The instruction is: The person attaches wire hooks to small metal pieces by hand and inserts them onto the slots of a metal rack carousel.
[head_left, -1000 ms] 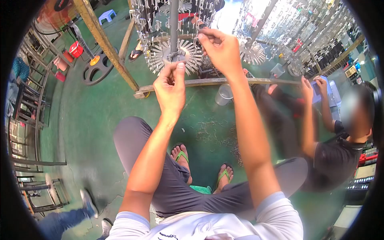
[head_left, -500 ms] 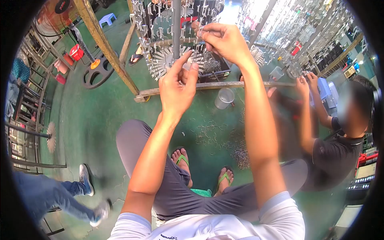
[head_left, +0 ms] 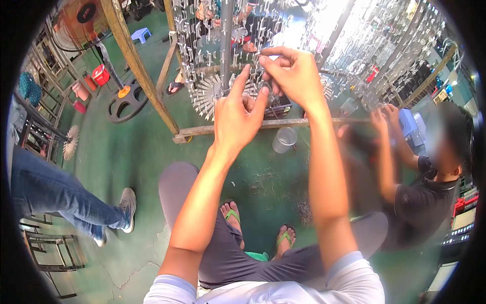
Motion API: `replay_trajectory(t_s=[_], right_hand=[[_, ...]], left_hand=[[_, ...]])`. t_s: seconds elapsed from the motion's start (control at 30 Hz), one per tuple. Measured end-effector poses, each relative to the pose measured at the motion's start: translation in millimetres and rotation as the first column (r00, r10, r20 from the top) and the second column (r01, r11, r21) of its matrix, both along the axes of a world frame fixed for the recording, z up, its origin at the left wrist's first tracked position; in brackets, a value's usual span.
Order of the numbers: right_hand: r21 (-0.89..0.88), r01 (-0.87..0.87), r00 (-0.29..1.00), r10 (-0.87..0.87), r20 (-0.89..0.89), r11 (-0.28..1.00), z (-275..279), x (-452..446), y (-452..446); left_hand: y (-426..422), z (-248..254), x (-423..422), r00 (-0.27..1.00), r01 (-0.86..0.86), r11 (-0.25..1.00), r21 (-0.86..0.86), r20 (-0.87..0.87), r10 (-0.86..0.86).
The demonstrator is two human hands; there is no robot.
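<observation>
Strands of small bent metal pieces [head_left: 200, 55] hang in front of me around a grey upright pole [head_left: 226, 45]. Low among them sits a round rack with flat metal spokes [head_left: 206, 97]. My left hand [head_left: 237, 119] is raised before this rack, index finger and thumb stretched apart, the other fingers curled; whatever lies in the curl is hidden. Just to its right, my right hand [head_left: 296, 78] pinches thumb and index finger together at the strands. What sits in that pinch is too small to make out.
A wooden rail [head_left: 202, 130] crosses low before my knees, with a clear plastic cup [head_left: 284, 139] beside it. Loose metal bits [head_left: 305, 210] lie on the green floor. At right a co-worker [head_left: 430, 187] handles other strands; at left stand a fan [head_left: 81, 25] and someone's legs [head_left: 66, 192].
Both my hands have moved slightly right and lower in view, and closer together. The view has shifted a little. The person at left has stepped to another position.
</observation>
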State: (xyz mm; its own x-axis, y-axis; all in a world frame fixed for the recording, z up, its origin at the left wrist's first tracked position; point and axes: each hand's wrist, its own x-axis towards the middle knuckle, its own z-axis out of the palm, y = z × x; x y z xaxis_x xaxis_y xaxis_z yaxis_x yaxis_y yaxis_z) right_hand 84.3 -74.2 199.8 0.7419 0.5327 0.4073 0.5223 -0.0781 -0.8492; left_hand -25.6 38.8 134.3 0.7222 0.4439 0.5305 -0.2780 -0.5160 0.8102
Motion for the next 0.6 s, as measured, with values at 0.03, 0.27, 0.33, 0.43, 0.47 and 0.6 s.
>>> replay_trajectory(t_s=[0.03, 0.27, 0.33, 0.43, 0.47, 0.6], right_hand=[[0.008, 0.016, 1.000, -0.016, -0.001, 1.000, 2.1, -1.7, 2.1], [0.063, -0.051, 0.991, 0.058, -0.119, 0.997, 8.3, 2.5, 3.9], [0.078, -0.072, 0.985, 0.083, -0.150, 0.994, 7.4, 7.2, 1.5], [0.080, -0.069, 0.988, 0.079, -0.132, 0.994, 3.6, 12.1, -4.1], [0.086, -0.081, 0.984, 0.094, -0.151, 0.993, 4.1, 13.2, -7.0], [-0.020, -0.050, 0.974, 0.044, -0.222, 0.999, 16.4, 7.3, -19.9]], left_hand=[[-0.2, 2.3, -1.6, 1.000, -0.010, 1.000, 0.003, 0.003, 0.010], [5.4, 22.6, -12.4, 0.993, -0.058, 0.998, 0.020, 0.108, 0.055], [7.9, 35.5, -13.2, 0.994, -0.053, 0.998, 0.015, 0.092, 0.052], [5.8, 55.0, -7.9, 0.990, -0.080, 0.995, 0.062, 0.121, 0.072], [2.3, 66.1, -6.2, 0.987, -0.103, 0.991, 0.091, 0.133, 0.090], [-1.3, 98.5, 11.4, 0.955, -0.285, 0.900, 0.330, 0.177, 0.238]])
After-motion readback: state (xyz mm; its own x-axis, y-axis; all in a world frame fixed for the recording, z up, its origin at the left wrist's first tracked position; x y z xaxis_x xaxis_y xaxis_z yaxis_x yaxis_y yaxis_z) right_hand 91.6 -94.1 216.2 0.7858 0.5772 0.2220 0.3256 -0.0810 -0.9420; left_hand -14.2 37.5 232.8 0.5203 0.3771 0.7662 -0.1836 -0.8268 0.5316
